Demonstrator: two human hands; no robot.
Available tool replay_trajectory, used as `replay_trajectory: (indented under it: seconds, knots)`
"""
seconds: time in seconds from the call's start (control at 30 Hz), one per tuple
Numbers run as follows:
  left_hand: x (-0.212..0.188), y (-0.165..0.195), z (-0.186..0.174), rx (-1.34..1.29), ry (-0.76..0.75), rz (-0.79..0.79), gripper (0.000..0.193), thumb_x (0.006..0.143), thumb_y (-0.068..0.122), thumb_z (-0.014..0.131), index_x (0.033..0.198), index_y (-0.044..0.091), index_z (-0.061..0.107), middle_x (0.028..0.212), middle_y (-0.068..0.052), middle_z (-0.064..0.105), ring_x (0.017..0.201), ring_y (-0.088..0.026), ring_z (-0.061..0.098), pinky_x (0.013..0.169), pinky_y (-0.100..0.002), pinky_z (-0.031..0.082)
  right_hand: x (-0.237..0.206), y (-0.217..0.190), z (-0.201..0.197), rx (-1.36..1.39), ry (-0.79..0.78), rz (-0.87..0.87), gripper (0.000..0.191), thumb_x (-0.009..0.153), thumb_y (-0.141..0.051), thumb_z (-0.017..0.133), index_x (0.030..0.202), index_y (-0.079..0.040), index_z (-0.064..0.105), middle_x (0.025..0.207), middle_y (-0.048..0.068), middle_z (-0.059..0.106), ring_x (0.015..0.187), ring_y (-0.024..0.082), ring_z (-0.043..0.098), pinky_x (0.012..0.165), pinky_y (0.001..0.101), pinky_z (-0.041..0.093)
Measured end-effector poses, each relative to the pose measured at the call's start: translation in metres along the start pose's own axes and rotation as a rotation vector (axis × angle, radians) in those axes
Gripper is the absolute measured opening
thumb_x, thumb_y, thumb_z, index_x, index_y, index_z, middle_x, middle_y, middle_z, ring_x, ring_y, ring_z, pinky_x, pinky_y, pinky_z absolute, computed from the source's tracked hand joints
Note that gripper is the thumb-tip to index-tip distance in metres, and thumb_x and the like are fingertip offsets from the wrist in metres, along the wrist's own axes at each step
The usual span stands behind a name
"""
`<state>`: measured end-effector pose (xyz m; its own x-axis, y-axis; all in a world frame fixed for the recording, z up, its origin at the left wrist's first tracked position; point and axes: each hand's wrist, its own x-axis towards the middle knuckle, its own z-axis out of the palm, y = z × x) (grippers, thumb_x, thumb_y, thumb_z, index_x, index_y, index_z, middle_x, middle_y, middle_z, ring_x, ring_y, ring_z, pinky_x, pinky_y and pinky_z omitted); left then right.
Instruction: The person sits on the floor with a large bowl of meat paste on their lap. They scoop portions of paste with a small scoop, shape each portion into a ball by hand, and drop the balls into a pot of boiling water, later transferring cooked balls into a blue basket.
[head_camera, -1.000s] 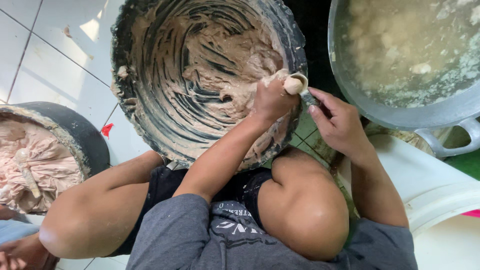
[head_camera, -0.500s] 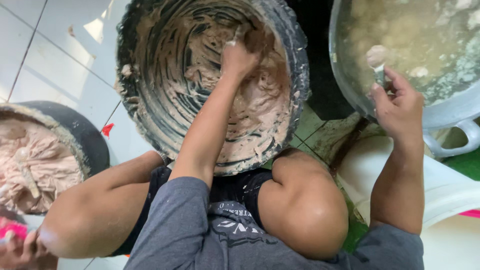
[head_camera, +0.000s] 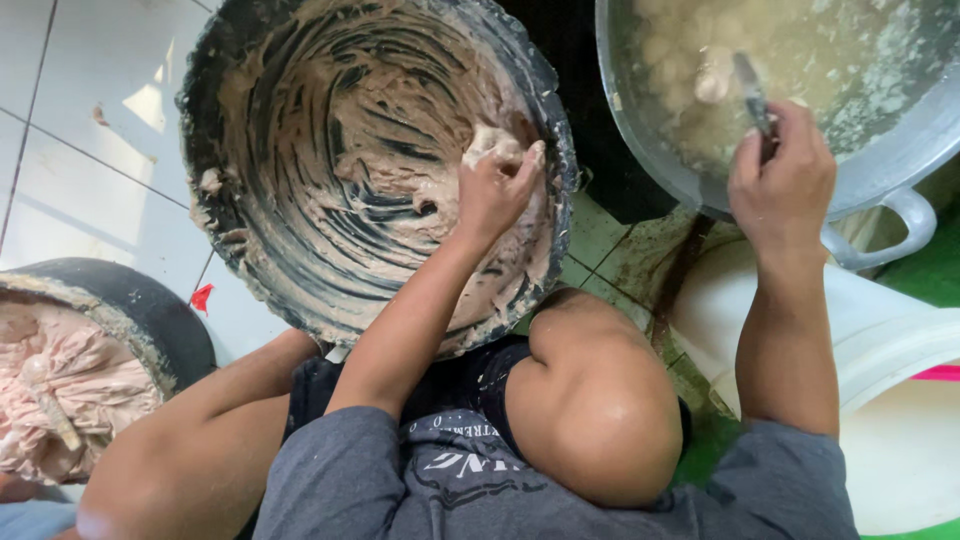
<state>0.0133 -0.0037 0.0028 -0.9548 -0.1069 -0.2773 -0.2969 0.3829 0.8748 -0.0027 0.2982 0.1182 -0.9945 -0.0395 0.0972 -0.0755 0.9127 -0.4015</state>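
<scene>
left hand (head_camera: 495, 185) in paste basin (head_camera: 215, 120), right hand (head_camera: 782, 175) with spoon (head_camera: 752, 92) over metal pot (head_camera: 905, 150)

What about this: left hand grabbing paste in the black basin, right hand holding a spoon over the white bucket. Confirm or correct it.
Wrong in one respect. The head view shows the right hand holding the spoon over the metal pot of cloudy liquid, not the white bucket below it. The left hand does grab paste in the black basin.
</scene>
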Motion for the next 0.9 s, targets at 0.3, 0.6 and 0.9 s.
replay_trajectory:
  seconds: [0.3,0.6,0.9]
  knots:
    - [-0.016,0.03,0.005,0.08,0.127,0.338,0.024,0.079,0.029,0.084,0.083,0.009,0.072,0.072,-0.013,0.071,0.065,-0.038,0.069,0.06,-0.046,0.055,-0.03,-0.087,0.022,0.696,-0.475,0.096,0.031,0.106,-0.005,0.062,0.136,0.002,0.06,0.093,0.006,0.068,0.076,0.006,0.059,0.064,0.0227,0.05]
    - [-0.006,-0.009,0.022,0.189,0.171,0.373,0.029,0.079,0.025,0.081,0.099,0.007,0.072,0.08,-0.017,0.072,0.075,-0.043,0.07,0.066,-0.05,0.055,-0.024,-0.085,0.029,0.873,-0.683,0.388,0.033,0.103,-0.01,0.059,0.134,0.0,0.06,0.091,0.003,0.068,0.059,0.004,0.052,0.052,0.0216,0.044]
    - [-0.002,-0.025,0.012,0.193,0.189,0.121,0.031,0.084,0.037,0.082,0.086,0.007,0.075,0.074,-0.016,0.071,0.069,-0.038,0.071,0.064,-0.047,0.057,-0.015,-0.018,-0.005,0.301,-0.222,0.191,0.034,0.106,-0.01,0.068,0.138,0.0,0.066,0.092,0.009,0.069,0.078,0.009,0.061,0.072,0.0257,0.052]
